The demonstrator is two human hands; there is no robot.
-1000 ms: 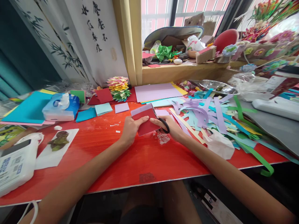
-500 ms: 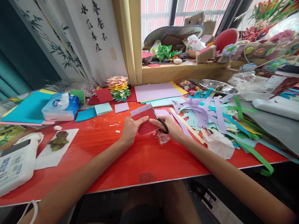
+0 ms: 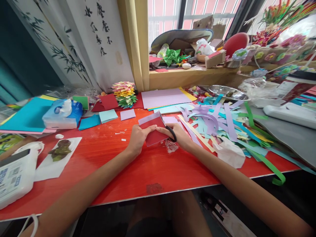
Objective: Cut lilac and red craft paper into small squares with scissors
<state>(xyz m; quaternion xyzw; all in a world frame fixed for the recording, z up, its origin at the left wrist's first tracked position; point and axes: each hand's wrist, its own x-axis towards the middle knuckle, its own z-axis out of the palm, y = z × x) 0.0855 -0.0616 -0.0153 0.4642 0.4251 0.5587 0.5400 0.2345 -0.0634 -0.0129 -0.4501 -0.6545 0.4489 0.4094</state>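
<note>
Over the middle of the red table, my left hand (image 3: 140, 138) pinches the left side of a red card (image 3: 153, 135) laid against lilac paper (image 3: 146, 119), whose strip shows along the top. My right hand (image 3: 178, 133) is closed on black-handled scissors (image 3: 172, 133). The blades point up at the right edge of the papers; whether they are parted is too small to tell. The fingertips of both hands nearly meet on the red card. A small lilac square (image 3: 127, 114) lies behind my left hand, beside light blue squares (image 3: 108, 116).
Cut paper strips (image 3: 230, 121) are heaped at the right, with crumpled tissue (image 3: 229, 152) in front. At the left are a tissue pack (image 3: 63, 113), blue squares (image 3: 89, 122) and a white device (image 3: 17, 174). A folded-paper stack (image 3: 124, 94) stands behind.
The view has shifted slightly. The scissors' blades stand a little more upright at the paper's edge, and my right fingertips have come nearer my left thumb. Both hands keep their holds.
</note>
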